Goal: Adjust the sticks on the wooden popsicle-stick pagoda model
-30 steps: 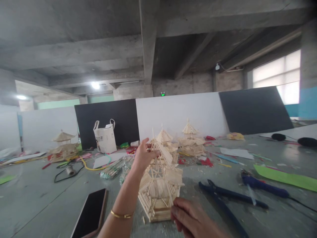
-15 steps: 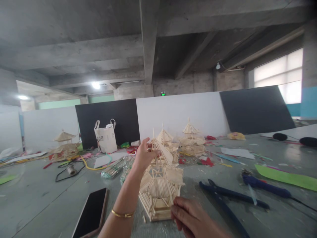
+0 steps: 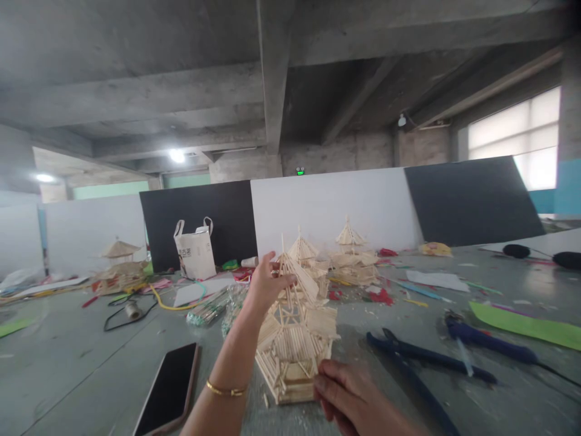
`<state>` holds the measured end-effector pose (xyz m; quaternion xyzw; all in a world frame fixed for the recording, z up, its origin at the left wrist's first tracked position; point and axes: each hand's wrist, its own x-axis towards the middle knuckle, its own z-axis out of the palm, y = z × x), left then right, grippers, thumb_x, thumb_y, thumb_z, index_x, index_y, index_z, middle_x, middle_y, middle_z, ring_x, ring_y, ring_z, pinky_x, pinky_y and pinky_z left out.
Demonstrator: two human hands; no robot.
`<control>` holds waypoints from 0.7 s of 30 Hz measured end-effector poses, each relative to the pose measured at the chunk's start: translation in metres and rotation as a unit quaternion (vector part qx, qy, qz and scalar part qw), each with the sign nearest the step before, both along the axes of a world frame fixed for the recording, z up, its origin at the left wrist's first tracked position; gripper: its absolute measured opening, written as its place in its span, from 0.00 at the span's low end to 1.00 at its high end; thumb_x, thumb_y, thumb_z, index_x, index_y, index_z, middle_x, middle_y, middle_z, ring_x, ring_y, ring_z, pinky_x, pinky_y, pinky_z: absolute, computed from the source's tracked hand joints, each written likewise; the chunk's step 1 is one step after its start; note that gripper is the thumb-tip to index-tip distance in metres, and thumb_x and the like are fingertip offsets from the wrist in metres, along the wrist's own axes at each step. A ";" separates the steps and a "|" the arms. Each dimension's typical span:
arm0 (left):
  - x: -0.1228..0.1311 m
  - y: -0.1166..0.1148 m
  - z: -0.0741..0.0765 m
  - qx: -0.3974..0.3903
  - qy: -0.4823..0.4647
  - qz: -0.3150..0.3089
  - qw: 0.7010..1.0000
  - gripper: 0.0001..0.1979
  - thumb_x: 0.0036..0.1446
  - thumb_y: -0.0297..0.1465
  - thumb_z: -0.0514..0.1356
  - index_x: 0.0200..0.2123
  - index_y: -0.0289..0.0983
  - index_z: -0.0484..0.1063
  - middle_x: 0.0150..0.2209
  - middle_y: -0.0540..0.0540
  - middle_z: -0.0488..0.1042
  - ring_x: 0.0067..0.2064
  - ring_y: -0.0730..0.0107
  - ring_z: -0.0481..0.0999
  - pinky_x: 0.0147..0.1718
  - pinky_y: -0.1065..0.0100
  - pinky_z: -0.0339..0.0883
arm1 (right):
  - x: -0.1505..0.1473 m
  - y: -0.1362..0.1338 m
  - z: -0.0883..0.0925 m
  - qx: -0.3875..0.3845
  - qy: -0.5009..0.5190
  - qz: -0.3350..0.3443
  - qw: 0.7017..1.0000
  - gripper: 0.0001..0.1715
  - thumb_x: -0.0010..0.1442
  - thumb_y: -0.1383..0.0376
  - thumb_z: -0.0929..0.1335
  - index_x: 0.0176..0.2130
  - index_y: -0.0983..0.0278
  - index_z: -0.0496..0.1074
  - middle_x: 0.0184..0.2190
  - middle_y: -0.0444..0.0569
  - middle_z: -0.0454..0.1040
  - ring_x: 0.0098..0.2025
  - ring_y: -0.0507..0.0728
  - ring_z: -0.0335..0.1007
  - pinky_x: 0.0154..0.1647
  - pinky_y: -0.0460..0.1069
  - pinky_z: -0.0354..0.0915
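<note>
A pavilion model [image 3: 295, 345] built of thin wooden sticks stands upright on the table in front of me, its peaked roof frame only partly covered. My left hand [image 3: 267, 281] reaches to the top and holds the roof, thumb in front and fingers behind on the left side. Down at the lower right corner of the base, my right hand [image 3: 347, 390] has its fingers pressed together against the model's edge. The tips of those fingers are partly hidden. A gold bracelet [image 3: 226, 390] circles my left wrist.
A phone [image 3: 167, 387] lies to the left. Dark-handled pliers [image 3: 415, 360] and a blue glue gun [image 3: 490, 342] with a cord lie to the right. Behind are more stick pavilions [image 3: 351, 254], bagged sticks [image 3: 209, 306], a white bag [image 3: 196, 254] and paper scraps.
</note>
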<state>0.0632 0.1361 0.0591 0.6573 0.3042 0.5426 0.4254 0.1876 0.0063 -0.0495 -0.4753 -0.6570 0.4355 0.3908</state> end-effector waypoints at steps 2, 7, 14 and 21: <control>0.000 -0.001 0.000 0.002 -0.003 0.003 1.000 0.42 0.36 0.26 0.67 0.56 0.30 0.53 0.38 0.42 0.69 0.29 0.70 0.72 0.28 0.67 0.68 | 0.000 0.001 0.001 -0.002 0.003 0.003 1.000 0.22 0.57 0.49 0.57 0.25 0.64 0.60 0.18 0.38 0.61 0.13 0.43 0.51 0.11 0.40 0.45; 0.001 -0.004 0.002 0.001 -0.009 0.000 1.000 0.42 0.37 0.25 0.66 0.56 0.29 0.52 0.38 0.43 0.68 0.30 0.69 0.73 0.29 0.66 0.68 | 0.001 0.002 0.000 0.010 -0.002 -0.005 1.000 0.23 0.58 0.50 0.56 0.25 0.64 0.60 0.17 0.38 0.60 0.12 0.43 0.50 0.11 0.40 0.45; 0.001 -0.004 0.002 0.002 -0.008 -0.005 1.000 0.41 0.39 0.24 0.65 0.56 0.29 0.51 0.38 0.41 0.68 0.30 0.69 0.72 0.29 0.67 0.69 | 0.002 0.000 -0.001 0.007 0.010 -0.003 1.000 0.21 0.59 0.52 0.57 0.26 0.65 0.61 0.19 0.39 0.62 0.12 0.42 0.52 0.11 0.39 0.45; 0.001 -0.005 0.003 0.004 0.001 -0.007 1.000 0.39 0.41 0.24 0.63 0.57 0.28 0.50 0.40 0.40 0.68 0.29 0.70 0.72 0.28 0.66 0.68 | 0.001 0.001 0.000 0.005 0.013 0.002 1.000 0.21 0.59 0.53 0.57 0.26 0.65 0.60 0.19 0.38 0.62 0.12 0.42 0.51 0.11 0.39 0.45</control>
